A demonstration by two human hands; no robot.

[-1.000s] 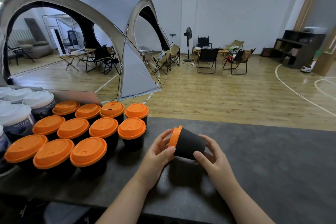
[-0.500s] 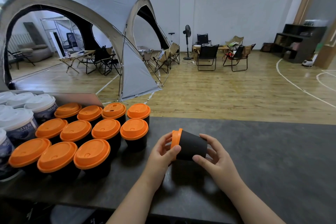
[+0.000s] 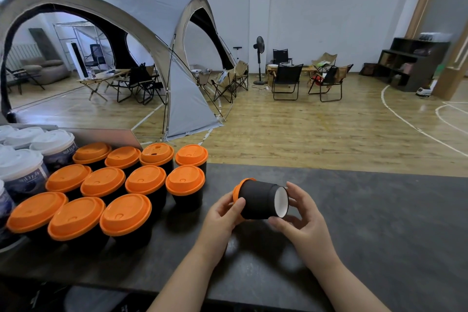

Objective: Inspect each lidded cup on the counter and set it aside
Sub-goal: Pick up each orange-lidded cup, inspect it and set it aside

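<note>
Black cup [image 3: 258, 201] on its side, orange lid toward 9 o'clock, white base toward 3, held over counter [image 3: 379, 223]. Left hand [image 3: 225, 213] pinches lid rim; right hand [image 3: 301, 220] curls round base. Orange-lidded cups [image 3: 147, 180] packed at 9 o'clock, near left hand. Counter far edge at 12; surface runs wide toward 3.

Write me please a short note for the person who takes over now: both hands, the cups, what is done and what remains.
Left hand: grips the lid end of the black cup.
Right hand: holds its white base end with the fingertips.
The cup lies on its side above the counter, orange lid on, pointing left.
Eleven orange-lidded cups stand grouped at the left, white-lidded cups beyond them.
Done: this cup is under inspection. I cannot tell which standing cups are checked.
Left: set this cup aside, then take the others.
</note>
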